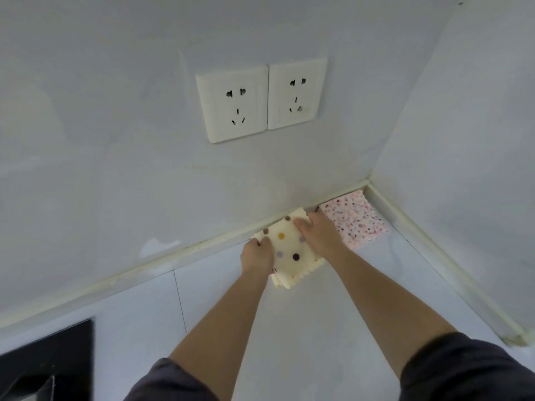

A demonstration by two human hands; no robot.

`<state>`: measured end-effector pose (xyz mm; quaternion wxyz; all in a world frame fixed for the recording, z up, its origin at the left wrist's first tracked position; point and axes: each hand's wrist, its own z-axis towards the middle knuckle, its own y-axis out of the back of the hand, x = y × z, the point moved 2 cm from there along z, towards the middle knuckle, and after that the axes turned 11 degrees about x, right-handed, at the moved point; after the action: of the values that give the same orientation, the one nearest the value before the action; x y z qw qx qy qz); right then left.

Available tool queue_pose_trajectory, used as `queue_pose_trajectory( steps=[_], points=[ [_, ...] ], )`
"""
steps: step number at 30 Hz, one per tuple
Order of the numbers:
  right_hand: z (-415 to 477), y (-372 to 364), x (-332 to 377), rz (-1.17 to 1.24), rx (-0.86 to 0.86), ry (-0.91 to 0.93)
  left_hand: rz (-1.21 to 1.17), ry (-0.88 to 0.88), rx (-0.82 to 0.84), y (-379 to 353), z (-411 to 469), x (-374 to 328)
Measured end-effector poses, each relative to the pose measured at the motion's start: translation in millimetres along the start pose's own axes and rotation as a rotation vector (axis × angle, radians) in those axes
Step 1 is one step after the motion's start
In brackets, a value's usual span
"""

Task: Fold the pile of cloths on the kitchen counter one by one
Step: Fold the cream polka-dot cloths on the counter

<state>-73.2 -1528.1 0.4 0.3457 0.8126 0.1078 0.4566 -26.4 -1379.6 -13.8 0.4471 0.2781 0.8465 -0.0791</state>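
A cream cloth with coloured polka dots (288,247) lies folded on the pale counter (304,328), against the back wall. My left hand (257,254) grips its left edge, fingers curled over it. My right hand (320,231) presses flat on its right side, thumb on the cloth. A pink speckled cloth (354,219) lies folded flat in the counter's back right corner, just right of my right hand.
Two white wall sockets (260,101) sit on the back wall above the cloths. A side wall (463,169) closes the counter on the right. A black cooktop edge (49,363) is at the lower left.
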Motion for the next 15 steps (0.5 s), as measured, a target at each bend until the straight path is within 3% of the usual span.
queue_pose_trajectory(
  steps=[6,10,13,15],
  points=[
    [20,-18,-16,-0.188,-0.029,0.003,0.197,0.044,-0.076,2,26,4],
    [14,-16,-6,-0.248,-0.102,0.051,0.161,0.033,-0.145,1,21,-1],
    [-3,-16,-11,-0.338,-0.287,0.177,0.179,-0.119,-0.202,2,-6,-3],
    [-15,-24,-18,-0.459,-0.321,0.301,0.532,-0.324,-0.244,3,-22,2]
  ],
)
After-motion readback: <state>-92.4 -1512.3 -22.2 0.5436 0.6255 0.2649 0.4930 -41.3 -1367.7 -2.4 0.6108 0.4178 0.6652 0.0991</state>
